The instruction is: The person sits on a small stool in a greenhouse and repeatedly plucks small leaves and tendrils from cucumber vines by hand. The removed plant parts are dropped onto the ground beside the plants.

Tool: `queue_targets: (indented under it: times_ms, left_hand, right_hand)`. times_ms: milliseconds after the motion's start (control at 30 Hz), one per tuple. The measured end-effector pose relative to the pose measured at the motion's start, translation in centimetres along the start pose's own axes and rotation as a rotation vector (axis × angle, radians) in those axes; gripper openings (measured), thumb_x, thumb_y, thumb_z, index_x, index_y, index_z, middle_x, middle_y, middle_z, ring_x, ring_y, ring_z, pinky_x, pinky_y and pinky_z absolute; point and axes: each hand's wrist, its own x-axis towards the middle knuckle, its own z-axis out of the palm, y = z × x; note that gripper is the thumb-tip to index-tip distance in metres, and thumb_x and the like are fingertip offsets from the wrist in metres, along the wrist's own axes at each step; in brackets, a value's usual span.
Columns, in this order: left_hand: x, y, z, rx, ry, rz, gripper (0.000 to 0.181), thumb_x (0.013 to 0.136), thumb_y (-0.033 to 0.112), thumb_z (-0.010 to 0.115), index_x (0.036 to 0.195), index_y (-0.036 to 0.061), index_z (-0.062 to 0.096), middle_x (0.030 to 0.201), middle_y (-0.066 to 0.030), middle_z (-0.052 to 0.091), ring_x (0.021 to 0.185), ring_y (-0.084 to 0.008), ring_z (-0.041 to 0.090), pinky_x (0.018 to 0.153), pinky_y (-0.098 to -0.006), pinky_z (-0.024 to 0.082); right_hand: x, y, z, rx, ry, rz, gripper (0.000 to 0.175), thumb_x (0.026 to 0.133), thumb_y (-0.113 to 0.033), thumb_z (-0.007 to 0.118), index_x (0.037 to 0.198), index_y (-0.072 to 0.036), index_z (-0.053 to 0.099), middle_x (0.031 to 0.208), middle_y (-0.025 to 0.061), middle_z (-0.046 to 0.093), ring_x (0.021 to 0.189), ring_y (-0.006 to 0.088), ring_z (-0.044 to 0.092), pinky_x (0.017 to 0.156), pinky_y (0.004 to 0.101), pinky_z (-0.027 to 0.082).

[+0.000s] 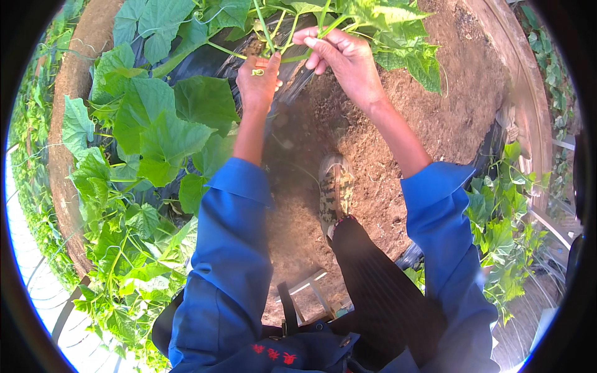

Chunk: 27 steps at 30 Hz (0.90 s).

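At the top middle, my left hand (258, 84) closes around a green vine stem (265, 28) of a broad-leaved plant that looks like cucumber. A small orange-red patch (262, 62) shows at its fingers; I cannot tell what it is. A curled pale tendril (257, 72) lies over the back of that hand. To its right, my right hand (350, 65) pinches a leafy shoot (332, 25) between thumb and forefinger, its other fingers curled loosely. Large green leaves (154, 126) spread to the left of my left hand. Parts of the stems are hidden behind my fingers.
Black plastic film (298, 77) lies under the plants, beside a brown soil path (378, 140). My camouflage-patterned shoe (336, 193) stands on the path. More vines (499, 210) grow at the right, near a pale bar (550, 227). A light-coloured frame (308, 284) is low between my legs.
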Motion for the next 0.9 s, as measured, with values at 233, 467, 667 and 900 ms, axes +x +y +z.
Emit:
queue_targets:
  times_ms: [233, 467, 667, 900]
  left_hand:
    - [-0.5, -1.2, 0.0, 0.066, 0.003, 0.0, 0.022, 0.085, 0.014, 0.073, 0.089, -0.0056, 0.064, 0.074, -0.0115, 0.067, 0.055, -0.0144, 0.062, 0.049, -0.0279, 0.051]
    - [-1.6, -1.2, 1.1, 0.346, 0.262, 0.196, 0.023, 0.072, 0.015, 0.075, 0.08, -0.0027, 0.062, 0.072, -0.011, 0.067, 0.064, -0.0197, 0.062, 0.064, -0.0369, 0.051]
    - [-1.6, -2.8, 1.9, 0.065, 0.37, 0.254, 0.021, 0.072, 0.013, 0.075, 0.071, 0.0012, 0.057, 0.066, -0.0034, 0.058, 0.06, -0.0134, 0.05, 0.059, -0.0322, 0.044]
    - [-0.7, -4.4, 1.9, -0.46, 0.228, 0.064, 0.016, 0.079, 0.008, 0.071, 0.073, 0.0076, 0.056, 0.063, 0.0024, 0.05, 0.055, -0.0051, 0.04, 0.049, -0.024, 0.033]
  right_hand:
    - [-0.8, 0.5, 0.0, 0.029, -0.015, 0.034, 0.016, 0.098, -0.01, 0.058, 0.106, -0.002, 0.07, 0.109, 0.005, 0.071, 0.071, 0.0053, 0.059, 0.064, 0.0214, 0.052]
    - [-1.6, 0.6, 0.6, -0.002, -0.007, 0.062, 0.014, 0.098, -0.009, 0.058, 0.098, -0.001, 0.069, 0.114, 0.0063, 0.07, 0.073, 0.0058, 0.061, 0.065, 0.0215, 0.052]
    - [-2.0, 0.8, 1.1, 0.066, -0.022, 0.047, 0.015, 0.099, -0.01, 0.057, 0.1, -0.001, 0.069, 0.115, 0.0058, 0.07, 0.075, 0.0061, 0.062, 0.065, 0.0219, 0.052]
    - [-2.1, 1.0, 1.4, 0.013, -0.033, 0.016, 0.015, 0.098, -0.009, 0.057, 0.102, -0.001, 0.069, 0.114, 0.0054, 0.07, 0.076, 0.0067, 0.063, 0.066, 0.0215, 0.053]
